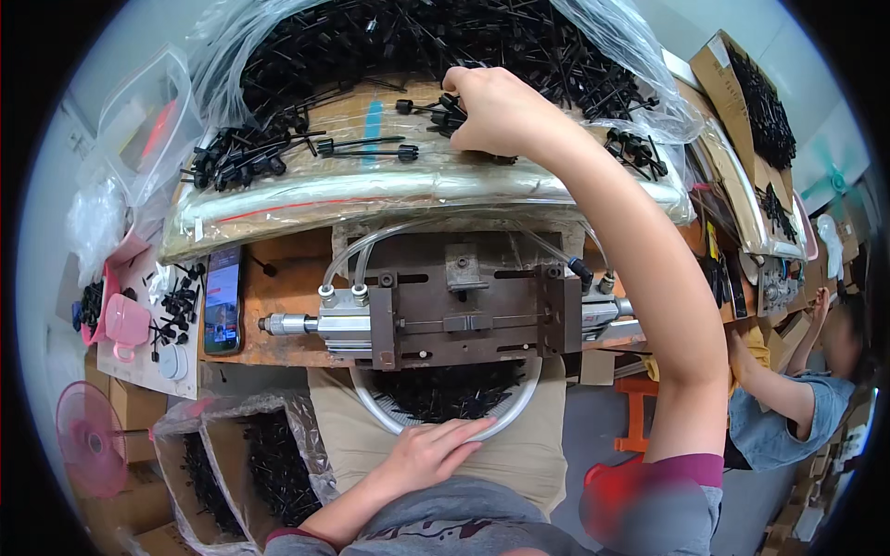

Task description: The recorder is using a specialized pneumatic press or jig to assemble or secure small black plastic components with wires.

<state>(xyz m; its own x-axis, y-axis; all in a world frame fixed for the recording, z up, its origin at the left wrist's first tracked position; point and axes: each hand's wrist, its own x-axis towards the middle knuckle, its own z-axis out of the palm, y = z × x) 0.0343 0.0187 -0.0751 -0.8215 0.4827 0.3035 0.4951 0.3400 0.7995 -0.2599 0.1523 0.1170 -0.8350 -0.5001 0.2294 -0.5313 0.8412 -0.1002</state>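
Observation:
My right hand (pixel 496 111) reaches over the far cardboard surface with its fingers curled round several black plastic parts (pixel 448 119), which have thick heads and thin rods. Its fingertips are partly hidden. More such parts (pixel 399 151) lie loose nearby, in front of a large dark heap (pixel 445 42) of them. My left hand (pixel 431 454) lies with fingers stretched out on the near rim of a white round basket (pixel 526 408) in my lap. Black parts fill the basket. Between my hands stands a dark metal fixture (pixel 477 338) with a cylinder at each side and clear hoses.
A phone (pixel 222 301) lies left of the fixture. Further left are a pink container (pixel 127 322) and a pink fan (pixel 90 435). Plastic-lined boxes (pixel 232 473) of black parts stand at lower left. At right, another person (pixel 788 398) sits near an orange stool (pixel 635 408).

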